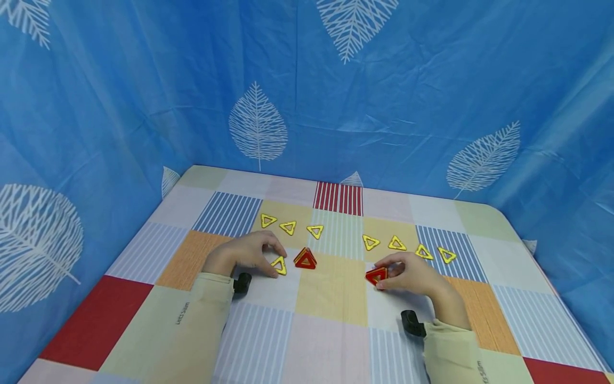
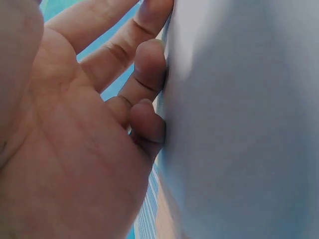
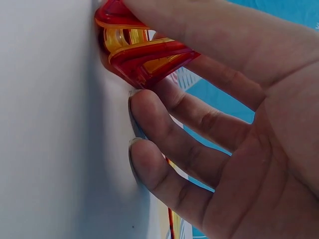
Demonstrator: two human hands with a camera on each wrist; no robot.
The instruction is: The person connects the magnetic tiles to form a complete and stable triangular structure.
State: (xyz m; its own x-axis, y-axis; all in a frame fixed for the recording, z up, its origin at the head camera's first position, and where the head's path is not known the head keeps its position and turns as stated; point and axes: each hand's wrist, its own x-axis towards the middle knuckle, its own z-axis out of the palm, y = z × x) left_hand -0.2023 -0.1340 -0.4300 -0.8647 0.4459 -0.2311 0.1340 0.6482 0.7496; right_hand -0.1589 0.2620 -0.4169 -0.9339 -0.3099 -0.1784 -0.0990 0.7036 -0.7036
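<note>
In the head view my left hand [image 1: 249, 252] rests low on the cloth, thumb and index finger curled round a yellow triangle tile [image 1: 280, 265] with an open centre. Just right of it stands a small red and yellow pyramid [image 1: 305, 259] made of triangle tiles. My right hand [image 1: 408, 273] grips a second red and yellow pyramid [image 1: 376, 276] between thumb and fingers. In the right wrist view this pyramid [image 3: 154, 62] shows red faces with yellow inside, close to the cloth. The left wrist view shows my left hand's [image 2: 84, 114] fingertips at the cloth; its tile is hidden there.
Farther back lie several yellow triangle tiles, in a left row [image 1: 288, 228] and a right row [image 1: 397, 243]. A patchwork cloth [image 1: 331, 341] covers the table. Blue curtain [image 1: 307, 106] with white leaves encloses its back and sides.
</note>
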